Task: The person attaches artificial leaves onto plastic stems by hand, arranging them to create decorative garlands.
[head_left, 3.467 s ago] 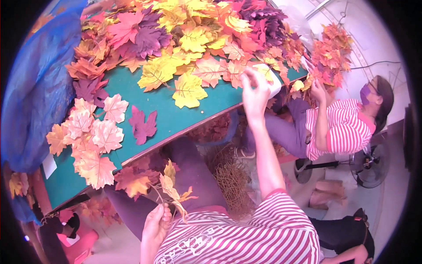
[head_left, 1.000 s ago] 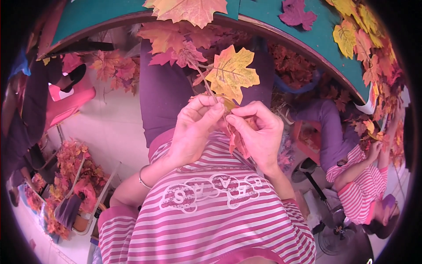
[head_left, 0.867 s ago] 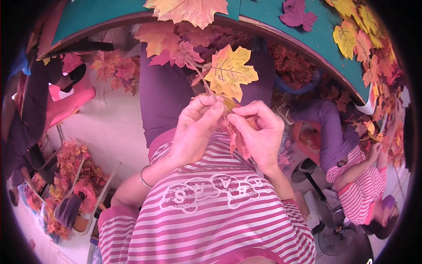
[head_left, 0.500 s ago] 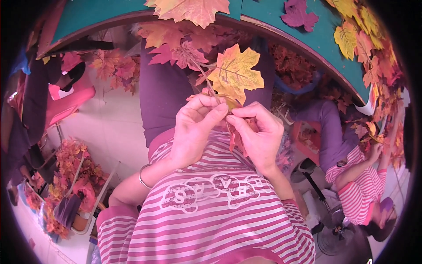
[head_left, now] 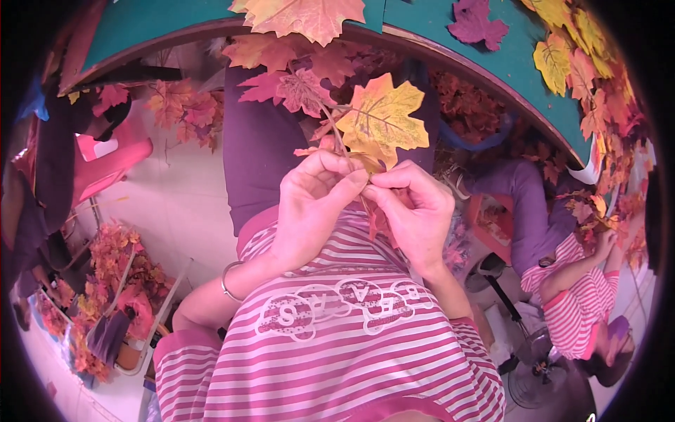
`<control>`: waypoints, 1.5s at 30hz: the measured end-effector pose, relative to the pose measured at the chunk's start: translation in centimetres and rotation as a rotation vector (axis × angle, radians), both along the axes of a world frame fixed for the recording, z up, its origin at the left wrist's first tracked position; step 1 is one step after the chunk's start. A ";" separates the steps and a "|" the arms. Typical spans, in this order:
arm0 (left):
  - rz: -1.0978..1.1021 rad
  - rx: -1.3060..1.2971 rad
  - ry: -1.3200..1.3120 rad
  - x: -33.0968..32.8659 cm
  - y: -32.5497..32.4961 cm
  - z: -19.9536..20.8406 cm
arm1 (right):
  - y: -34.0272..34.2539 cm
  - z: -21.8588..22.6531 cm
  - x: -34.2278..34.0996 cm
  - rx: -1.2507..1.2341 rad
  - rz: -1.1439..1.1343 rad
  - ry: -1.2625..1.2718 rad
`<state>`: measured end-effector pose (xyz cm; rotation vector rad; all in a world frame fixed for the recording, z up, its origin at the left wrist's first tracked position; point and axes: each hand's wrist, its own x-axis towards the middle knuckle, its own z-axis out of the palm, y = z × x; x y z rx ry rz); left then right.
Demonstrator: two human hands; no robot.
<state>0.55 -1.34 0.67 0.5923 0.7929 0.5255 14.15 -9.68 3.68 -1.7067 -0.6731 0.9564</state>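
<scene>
Both my hands meet in front of my striped shirt, over my lap, on a stem of artificial maple leaves. My left hand [head_left: 314,200] pinches the stem [head_left: 336,133] between thumb and fingertips. Close against it, my right hand [head_left: 416,211] has thumb and forefinger pinched at the same spot; what lies between those fingertips is mostly hidden, though it looks like a leaf's stalk. A yellow maple leaf [head_left: 383,119] stands out just above my fingers. Farther along the stem are a pink leaf [head_left: 304,91] and orange-red ones. A reddish leaf [head_left: 378,224] hangs below, partly behind my right hand.
A green-topped table [head_left: 422,17] curves across the far side, with a large orange leaf [head_left: 302,15] overhanging its edge. Leaf piles [head_left: 116,281] lie at the left. A co-worker [head_left: 573,288] handles leaves at the right, near a fan [head_left: 538,376]. A pink stool [head_left: 116,165] stands at left.
The yellow leaf has shifted slightly right and down. My hands stay pinched together in almost the same place. The co-worker's arm at the right has moved a little.
</scene>
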 end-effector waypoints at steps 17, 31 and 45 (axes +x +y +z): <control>-0.038 -0.104 -0.086 -0.1 -0.1 0.1 | 0.1 -0.1 0.0 -0.001 0.005 -0.217; -0.014 -0.277 -0.100 0.5 0.4 0.8 | 0.4 0.9 -0.2 0.085 0.060 -0.363; -0.259 0.659 0.225 -0.1 1.0 -0.2 | 0.9 0.3 0.2 0.011 -0.153 0.309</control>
